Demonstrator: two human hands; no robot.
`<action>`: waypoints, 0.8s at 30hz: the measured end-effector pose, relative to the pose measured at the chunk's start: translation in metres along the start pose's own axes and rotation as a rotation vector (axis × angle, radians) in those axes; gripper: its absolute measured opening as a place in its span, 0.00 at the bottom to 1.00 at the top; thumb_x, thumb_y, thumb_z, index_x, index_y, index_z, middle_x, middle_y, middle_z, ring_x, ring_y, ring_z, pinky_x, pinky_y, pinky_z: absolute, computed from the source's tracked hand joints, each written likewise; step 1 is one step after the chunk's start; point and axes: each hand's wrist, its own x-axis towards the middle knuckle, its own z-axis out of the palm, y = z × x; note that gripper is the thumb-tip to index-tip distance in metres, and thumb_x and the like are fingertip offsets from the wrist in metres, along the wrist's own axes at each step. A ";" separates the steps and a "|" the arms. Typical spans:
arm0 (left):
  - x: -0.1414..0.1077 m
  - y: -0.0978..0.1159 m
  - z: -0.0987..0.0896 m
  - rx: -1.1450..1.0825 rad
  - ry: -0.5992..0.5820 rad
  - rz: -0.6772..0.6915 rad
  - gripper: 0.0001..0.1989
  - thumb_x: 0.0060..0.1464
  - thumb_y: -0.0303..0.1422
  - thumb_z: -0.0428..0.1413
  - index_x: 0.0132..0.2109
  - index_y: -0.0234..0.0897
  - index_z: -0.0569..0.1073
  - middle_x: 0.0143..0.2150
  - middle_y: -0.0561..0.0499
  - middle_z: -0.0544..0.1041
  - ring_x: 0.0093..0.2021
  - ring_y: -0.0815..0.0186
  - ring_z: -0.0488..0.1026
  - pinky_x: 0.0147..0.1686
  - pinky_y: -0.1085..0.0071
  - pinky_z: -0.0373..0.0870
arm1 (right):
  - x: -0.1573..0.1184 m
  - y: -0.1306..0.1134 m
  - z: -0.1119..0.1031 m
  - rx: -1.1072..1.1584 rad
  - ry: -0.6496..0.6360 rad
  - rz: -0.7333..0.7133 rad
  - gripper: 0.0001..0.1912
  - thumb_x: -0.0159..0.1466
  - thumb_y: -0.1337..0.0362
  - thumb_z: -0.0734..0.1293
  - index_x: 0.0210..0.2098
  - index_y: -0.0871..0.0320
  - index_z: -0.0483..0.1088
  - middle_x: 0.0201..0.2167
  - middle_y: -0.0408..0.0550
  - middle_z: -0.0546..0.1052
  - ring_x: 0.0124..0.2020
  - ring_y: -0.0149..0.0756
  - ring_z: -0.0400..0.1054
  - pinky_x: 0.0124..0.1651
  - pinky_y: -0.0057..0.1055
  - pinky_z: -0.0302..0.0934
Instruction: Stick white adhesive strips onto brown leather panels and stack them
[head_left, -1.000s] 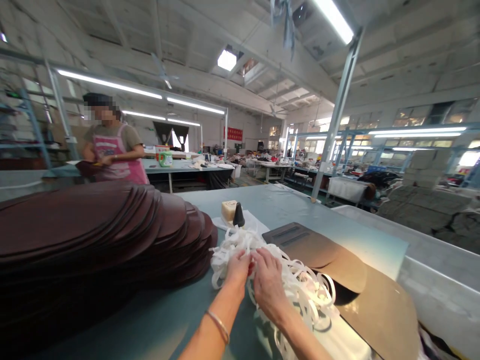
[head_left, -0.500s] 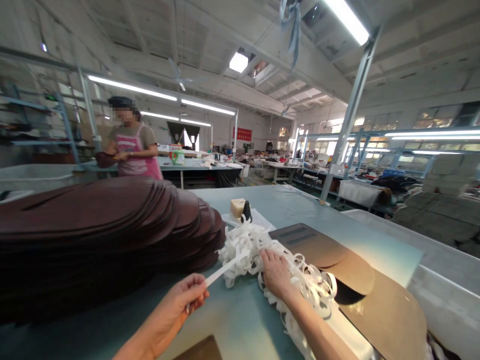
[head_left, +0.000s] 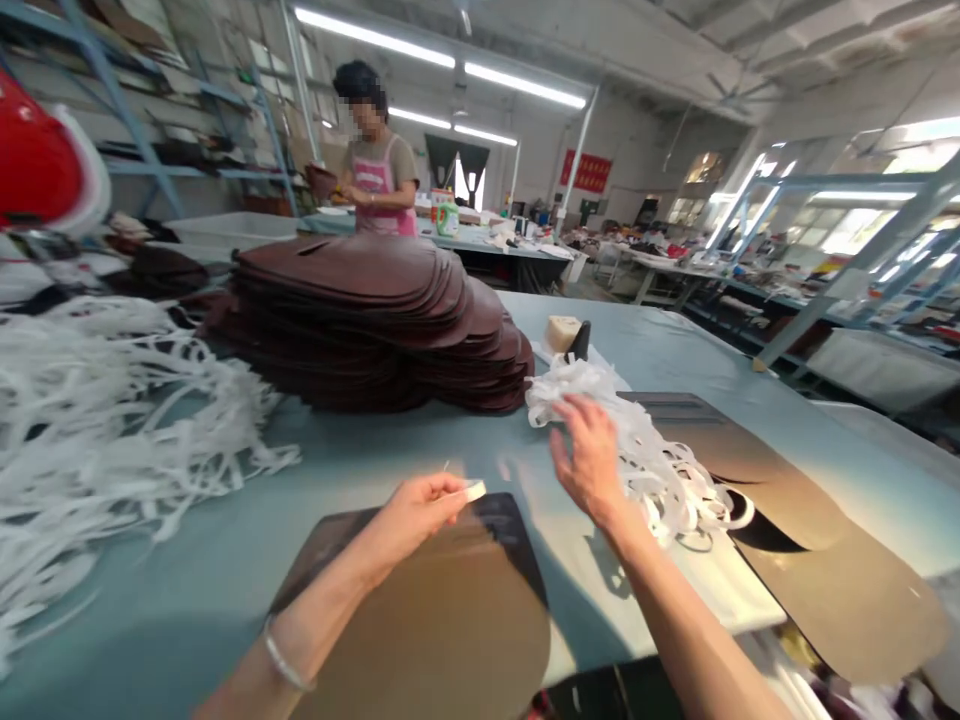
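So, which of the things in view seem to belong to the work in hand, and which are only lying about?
Likely part of the work:
white strip, in the left hand
heap of white strips, by the right hand
brown piece, below the left hand

Probably just lying about:
pale block
small black thing
green bottle, on the far table

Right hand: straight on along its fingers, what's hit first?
Most likely the far end of the pile of white strips, which lies right at the tips of the right hand. Depth is unclear: it could be touching them or hovering just above.
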 end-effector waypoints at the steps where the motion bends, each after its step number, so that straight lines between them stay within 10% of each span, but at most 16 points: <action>1: -0.005 0.004 0.000 0.017 -0.023 0.030 0.17 0.53 0.46 0.55 0.35 0.34 0.72 0.26 0.55 0.65 0.24 0.72 0.56 0.25 0.75 0.48 | -0.006 -0.024 -0.003 0.133 -0.058 -0.205 0.20 0.66 0.64 0.58 0.57 0.60 0.62 0.58 0.57 0.64 0.60 0.44 0.54 0.61 0.41 0.44; 4: -0.019 0.009 -0.016 0.047 -0.019 0.076 0.14 0.53 0.43 0.54 0.34 0.35 0.73 0.27 0.54 0.66 0.27 0.70 0.59 0.27 0.74 0.50 | -0.023 -0.069 -0.004 0.446 -0.312 -0.430 0.15 0.70 0.58 0.55 0.46 0.58 0.69 0.37 0.49 0.75 0.41 0.37 0.66 0.51 0.36 0.54; 7: -0.042 -0.009 -0.048 0.145 0.079 -0.028 0.13 0.52 0.42 0.54 0.32 0.35 0.73 0.26 0.55 0.66 0.27 0.69 0.58 0.27 0.74 0.50 | -0.037 -0.071 0.005 0.581 -0.559 -0.282 0.16 0.69 0.53 0.58 0.35 0.57 0.69 0.22 0.39 0.69 0.24 0.30 0.60 0.32 0.27 0.53; 11: -0.087 -0.046 -0.072 0.285 0.142 -0.213 0.13 0.53 0.41 0.52 0.29 0.36 0.72 0.25 0.55 0.67 0.27 0.68 0.60 0.27 0.74 0.51 | -0.072 -0.052 0.019 0.576 -0.710 -0.181 0.15 0.68 0.55 0.59 0.34 0.56 0.70 0.22 0.40 0.69 0.23 0.31 0.61 0.29 0.27 0.50; 16: -0.137 -0.053 -0.054 0.334 0.058 -0.288 0.12 0.55 0.37 0.49 0.30 0.37 0.73 0.30 0.53 0.74 0.33 0.65 0.68 0.30 0.74 0.55 | -0.127 -0.045 0.017 0.593 -0.824 -0.101 0.17 0.70 0.55 0.54 0.36 0.52 0.71 0.32 0.46 0.75 0.35 0.39 0.68 0.40 0.33 0.57; 24: -0.139 -0.064 -0.058 0.283 0.329 -0.313 0.12 0.53 0.39 0.51 0.31 0.36 0.71 0.28 0.54 0.70 0.30 0.66 0.65 0.30 0.74 0.56 | -0.122 -0.039 0.025 0.657 -0.853 0.198 0.21 0.64 0.45 0.57 0.32 0.53 0.70 0.22 0.43 0.72 0.24 0.36 0.65 0.29 0.30 0.56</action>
